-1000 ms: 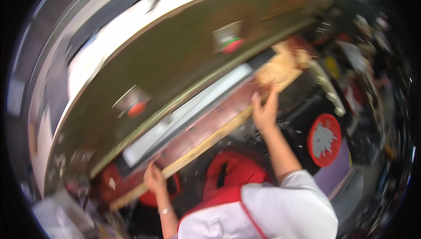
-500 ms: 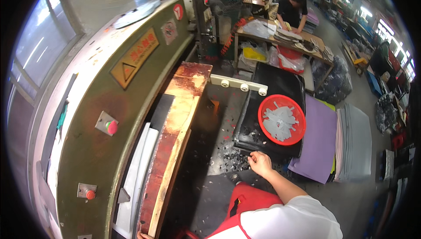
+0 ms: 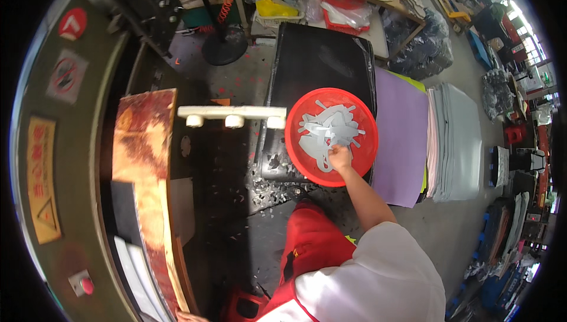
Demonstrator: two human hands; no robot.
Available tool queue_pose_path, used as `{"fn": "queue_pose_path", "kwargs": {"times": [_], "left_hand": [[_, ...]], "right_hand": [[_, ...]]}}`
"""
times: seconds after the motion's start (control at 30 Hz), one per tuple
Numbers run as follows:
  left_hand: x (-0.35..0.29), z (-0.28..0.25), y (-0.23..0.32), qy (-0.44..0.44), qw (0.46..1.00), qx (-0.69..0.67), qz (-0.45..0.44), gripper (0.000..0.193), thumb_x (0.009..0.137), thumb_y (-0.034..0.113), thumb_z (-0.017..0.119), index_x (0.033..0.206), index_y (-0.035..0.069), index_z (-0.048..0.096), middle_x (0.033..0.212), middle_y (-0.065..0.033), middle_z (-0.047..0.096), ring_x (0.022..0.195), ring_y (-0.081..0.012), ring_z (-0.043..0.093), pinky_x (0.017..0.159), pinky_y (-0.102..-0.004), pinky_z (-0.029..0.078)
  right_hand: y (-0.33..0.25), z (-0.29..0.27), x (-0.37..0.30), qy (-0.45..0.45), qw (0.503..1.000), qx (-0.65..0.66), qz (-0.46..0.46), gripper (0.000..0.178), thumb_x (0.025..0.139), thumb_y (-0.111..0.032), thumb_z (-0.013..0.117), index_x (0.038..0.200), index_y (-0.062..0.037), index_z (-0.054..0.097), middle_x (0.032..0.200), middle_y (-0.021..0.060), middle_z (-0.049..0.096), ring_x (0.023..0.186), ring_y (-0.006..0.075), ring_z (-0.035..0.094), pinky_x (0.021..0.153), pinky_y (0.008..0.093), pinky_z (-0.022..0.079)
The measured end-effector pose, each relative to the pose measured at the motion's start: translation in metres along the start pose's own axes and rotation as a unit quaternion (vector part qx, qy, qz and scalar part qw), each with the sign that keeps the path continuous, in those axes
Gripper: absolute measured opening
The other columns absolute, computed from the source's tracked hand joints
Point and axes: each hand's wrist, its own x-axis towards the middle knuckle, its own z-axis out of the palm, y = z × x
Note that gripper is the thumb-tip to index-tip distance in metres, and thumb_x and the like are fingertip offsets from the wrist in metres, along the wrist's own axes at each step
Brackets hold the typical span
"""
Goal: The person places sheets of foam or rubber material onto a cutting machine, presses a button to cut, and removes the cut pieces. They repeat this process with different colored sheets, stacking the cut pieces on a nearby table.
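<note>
My right hand (image 3: 339, 158) is inside the near part of a round red plastic basin (image 3: 371, 139), its fingers closed over a pile of flat grey cut-out pieces (image 3: 332, 124). Several of these pieces are long narrow strips, and one curved piece lies just beside my fingers. Whether a piece is between the fingertips is hidden. At the lower edge, my left hand (image 3: 190, 316) shows only in part, its fingers lying on the near end of a thick, worn wooden board (image 3: 142, 145). The basin stands on a black-covered stack (image 3: 319, 56).
A green machine (image 3: 68, 162) with a red button (image 3: 87, 286) stands at the left. A pale bar with rollers (image 3: 233, 113) juts from beside the board. Purple sheets (image 3: 401, 139) and grey sheets (image 3: 460, 145) are stacked at the right. Black scraps (image 3: 274, 195) litter the floor.
My right hand has moved from in front of the black stack into the basin. The view has turned toward the basin, and the left hand stays at the board's near end.
</note>
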Motion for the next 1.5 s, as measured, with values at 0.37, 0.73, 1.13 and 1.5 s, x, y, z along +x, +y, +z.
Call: {"fn": "queue_pose_path", "kwargs": {"times": [0.37, 0.73, 1.13, 1.5], "left_hand": [[-0.031, 0.039, 0.114, -0.144, 0.989, 0.030, 0.002, 0.024, 0.095, 0.020, 0.052, 0.104, 0.001, 0.065, 0.101, -0.0161, 0.064, 0.095, -0.0309, 0.060, 0.084, -0.0401, 0.048], [-0.004, 0.017, 0.103, -0.145, 0.988, 0.058, -0.016, 0.029, 0.097, 0.020, 0.044, 0.107, 0.001, 0.064, 0.105, -0.0165, 0.065, 0.098, -0.0325, 0.060, 0.086, -0.0411, 0.046], [0.005, -0.057, 0.013, -0.072, 0.981, 0.135, -0.119, 0.047, 0.102, 0.030, 0.026, 0.110, 0.001, 0.062, 0.111, -0.0165, 0.063, 0.104, -0.0331, 0.057, 0.093, -0.0438, 0.041], [0.012, -0.056, 0.071, 0.099, 0.979, 0.091, -0.155, 0.018, 0.081, 0.015, 0.053, 0.092, 0.010, 0.065, 0.081, -0.0085, 0.054, 0.084, -0.0295, 0.053, 0.084, -0.0441, 0.040]], "right_hand": [[0.039, 0.030, 0.149, -0.030, 0.916, -0.334, -0.219, 0.052, 0.078, -0.010, 0.061, 0.128, -0.0084, 0.047, 0.131, 0.0160, 0.045, 0.118, 0.0370, 0.045, 0.099, 0.0436, 0.041], [0.015, -0.027, 0.155, -0.164, 0.953, -0.222, -0.128, 0.014, 0.079, -0.013, 0.063, 0.091, -0.0108, 0.068, 0.095, 0.0169, 0.064, 0.089, 0.0372, 0.062, 0.078, 0.0458, 0.050], [-0.004, -0.150, 0.071, -0.168, 0.851, 0.454, 0.202, 0.023, 0.090, -0.008, 0.059, 0.108, 0.0056, 0.054, 0.102, 0.0146, 0.060, 0.084, 0.0300, 0.066, 0.072, 0.0408, 0.060], [0.004, -0.068, 0.003, -0.418, 0.857, 0.278, 0.114, 0.036, 0.090, -0.013, 0.060, 0.120, 0.0047, 0.052, 0.119, 0.0173, 0.055, 0.107, 0.0292, 0.056, 0.087, 0.0399, 0.052]]}}
